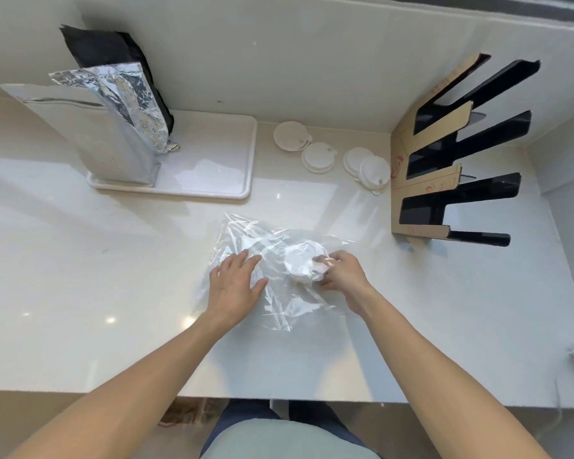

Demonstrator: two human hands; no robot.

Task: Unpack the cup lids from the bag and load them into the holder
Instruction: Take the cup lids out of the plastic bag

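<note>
Foil pouches (113,127) are stood on a white tray (219,180) at far left. Further right, the left hand (237,286) is spread flat on the clear, crinkled bag (272,243), gripping nothing. The right hand (342,273) is closed on a short stack of lids (300,265) at the bag's mouth. Thin, light and likely slippery, they seem best pinched by the rims. Four loose lids (318,157) lie beyond, beside the slotted cardboard-and-black holder (428,180).

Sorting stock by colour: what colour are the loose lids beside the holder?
White round plastic cup lids, clearest in the head view.
</note>
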